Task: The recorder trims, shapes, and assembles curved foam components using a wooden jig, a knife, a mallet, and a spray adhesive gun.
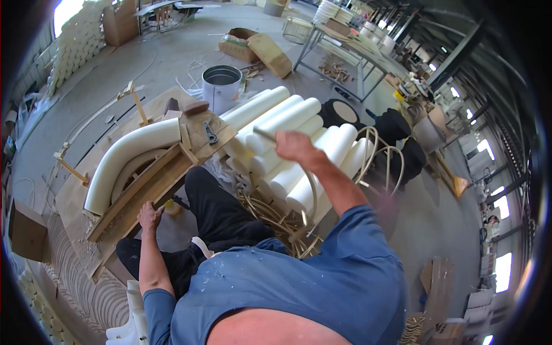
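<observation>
My right hand (293,145) is raised over a stack of white cylinders (287,118), its fingers closed round a pale thin rod (264,133). A bent length of similar rod curves down below the wrist; whether it is the same piece I cannot tell. My left hand (150,217) lies with fingers apart at the near edge of a wooden trough-like frame (138,195) on the workbench. Beyond that frame a curved white tube (123,152) arches across the bench. A dark metal hand tool (210,133) lies at the bench's right end, near a brown rounded block (196,108).
Several bent rods (276,215) lie heaped beside my legs, and looped rods (376,146) stand right of the cylinders. A white bucket (221,92) stands behind the bench. Farther back are an open cardboard box (238,46) and a metal-framed table (351,43). Wooden pegs (138,103) rise from the bench's far edge.
</observation>
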The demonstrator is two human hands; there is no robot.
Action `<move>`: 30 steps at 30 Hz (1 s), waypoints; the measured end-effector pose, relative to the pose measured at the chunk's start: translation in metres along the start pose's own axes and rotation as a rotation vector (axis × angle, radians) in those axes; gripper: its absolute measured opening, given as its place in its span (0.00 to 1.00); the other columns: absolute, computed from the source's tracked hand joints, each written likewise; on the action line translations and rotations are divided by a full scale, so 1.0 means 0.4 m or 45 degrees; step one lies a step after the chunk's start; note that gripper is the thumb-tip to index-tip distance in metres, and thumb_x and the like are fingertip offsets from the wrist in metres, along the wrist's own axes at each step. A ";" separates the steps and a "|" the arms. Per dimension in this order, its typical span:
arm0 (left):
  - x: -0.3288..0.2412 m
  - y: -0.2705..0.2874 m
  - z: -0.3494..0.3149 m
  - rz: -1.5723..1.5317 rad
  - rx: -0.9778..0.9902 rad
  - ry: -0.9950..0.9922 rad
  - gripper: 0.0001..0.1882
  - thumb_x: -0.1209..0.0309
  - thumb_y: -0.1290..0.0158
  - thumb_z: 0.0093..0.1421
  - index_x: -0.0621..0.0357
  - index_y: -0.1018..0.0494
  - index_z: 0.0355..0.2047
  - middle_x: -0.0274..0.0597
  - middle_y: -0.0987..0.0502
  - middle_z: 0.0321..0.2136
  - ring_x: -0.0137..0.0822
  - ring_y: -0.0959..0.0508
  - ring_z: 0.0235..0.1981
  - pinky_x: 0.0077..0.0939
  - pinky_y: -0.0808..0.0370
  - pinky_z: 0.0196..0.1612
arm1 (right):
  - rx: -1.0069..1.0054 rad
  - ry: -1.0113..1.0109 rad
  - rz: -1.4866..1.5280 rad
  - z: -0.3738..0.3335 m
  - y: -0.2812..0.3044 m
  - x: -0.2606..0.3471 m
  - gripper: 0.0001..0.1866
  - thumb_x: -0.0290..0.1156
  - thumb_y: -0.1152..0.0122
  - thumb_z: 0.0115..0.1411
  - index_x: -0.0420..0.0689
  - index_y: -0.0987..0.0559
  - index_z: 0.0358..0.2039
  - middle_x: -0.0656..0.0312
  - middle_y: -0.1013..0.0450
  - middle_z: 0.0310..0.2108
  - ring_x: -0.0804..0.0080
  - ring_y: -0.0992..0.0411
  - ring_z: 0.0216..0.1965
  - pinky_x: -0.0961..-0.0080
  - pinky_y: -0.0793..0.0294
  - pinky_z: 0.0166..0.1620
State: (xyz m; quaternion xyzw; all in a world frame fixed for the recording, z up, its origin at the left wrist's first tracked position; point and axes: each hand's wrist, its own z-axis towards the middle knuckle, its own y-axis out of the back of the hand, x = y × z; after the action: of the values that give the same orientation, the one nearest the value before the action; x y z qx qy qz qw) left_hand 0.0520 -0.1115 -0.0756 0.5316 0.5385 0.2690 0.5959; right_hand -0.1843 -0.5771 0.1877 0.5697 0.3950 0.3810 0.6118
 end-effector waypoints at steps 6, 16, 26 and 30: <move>0.003 0.024 -0.036 0.060 0.029 0.107 0.34 0.42 0.38 0.55 0.53 0.27 0.53 0.47 0.24 0.54 0.50 0.27 0.59 0.50 0.32 0.58 | -0.589 0.034 0.230 -0.017 0.367 0.118 0.12 0.41 0.41 0.65 0.46 0.23 0.41 0.48 0.20 0.30 0.47 0.19 0.34 0.51 0.21 0.40; -0.049 0.068 -0.033 -0.142 -0.031 0.161 0.36 0.39 0.43 0.60 0.61 0.22 0.51 0.60 0.21 0.51 0.55 0.23 0.55 0.47 0.25 0.55 | -1.213 0.928 1.606 0.032 0.242 0.319 0.09 0.22 0.45 0.71 0.38 0.30 0.50 0.51 0.23 0.38 0.64 0.24 0.42 0.60 0.23 0.52; -0.167 0.219 0.053 -3.539 -0.514 0.234 0.22 0.47 0.46 0.69 0.51 0.29 0.46 0.42 0.19 0.33 0.36 0.19 0.30 0.39 0.21 0.34 | -0.619 1.772 1.355 -0.073 0.052 0.696 0.14 0.22 0.33 0.62 0.39 0.26 0.47 0.47 0.19 0.38 0.45 0.21 0.48 0.52 0.20 0.52; -0.072 0.225 0.051 -3.538 -0.904 0.297 0.16 0.53 0.50 0.72 0.51 0.26 0.42 0.35 0.28 0.20 0.29 0.33 0.15 0.30 0.30 0.23 | -0.401 1.404 1.373 -0.063 -0.047 0.596 0.29 0.15 0.39 0.61 0.39 0.33 0.62 0.37 0.33 0.62 0.40 0.33 0.65 0.45 0.31 0.64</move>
State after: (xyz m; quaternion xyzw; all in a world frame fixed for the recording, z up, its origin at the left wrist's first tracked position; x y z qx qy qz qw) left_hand 0.0857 -0.1181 0.0146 -0.6129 0.5619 -0.3604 0.4228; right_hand -0.1124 -0.3497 0.1561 0.3182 0.2520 0.9044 0.1318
